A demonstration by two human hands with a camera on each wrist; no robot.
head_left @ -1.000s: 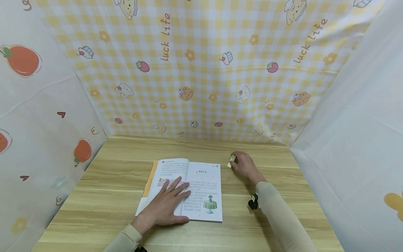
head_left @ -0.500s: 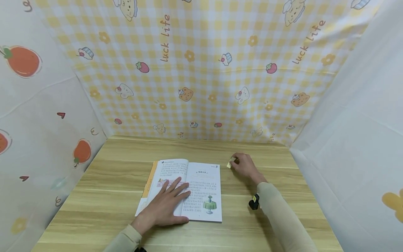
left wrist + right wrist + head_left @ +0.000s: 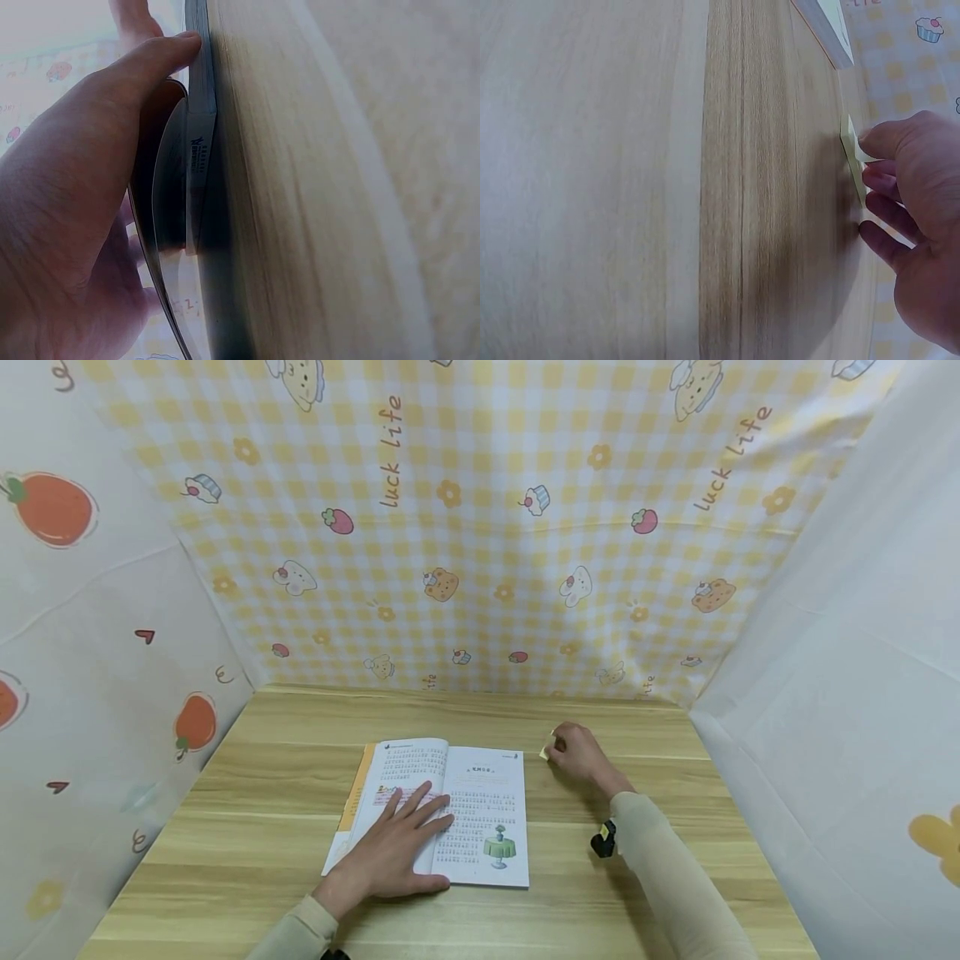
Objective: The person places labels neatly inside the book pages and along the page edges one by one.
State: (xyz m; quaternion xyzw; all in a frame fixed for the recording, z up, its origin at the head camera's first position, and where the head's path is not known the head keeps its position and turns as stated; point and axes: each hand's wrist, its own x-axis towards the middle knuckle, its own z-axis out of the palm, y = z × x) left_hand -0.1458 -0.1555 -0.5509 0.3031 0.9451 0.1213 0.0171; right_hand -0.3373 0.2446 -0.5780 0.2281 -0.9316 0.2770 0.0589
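An open book with printed text and a picture of a green-clothed table lies on the wooden table. My left hand rests across its left page and gutter with fingers spread. In the left wrist view, the thumb lies along the edge of the book's page block. To the right of the book is a small pad of pale yellow sticky notes, flat on the table. My right hand bends over it, and thumb and index finger pinch a lifted top sheet. The other fingers hang beside the pad.
The wooden table runs back to a yellow checked cloth. White cloth walls close in both sides. An orange cover flap shows beneath the book's left edge. A black wrist camera sits at my right cuff.
My right hand has turned slightly over the sticky notes, with its fingers now covering more of the pad. The left hand and the book have stayed put.
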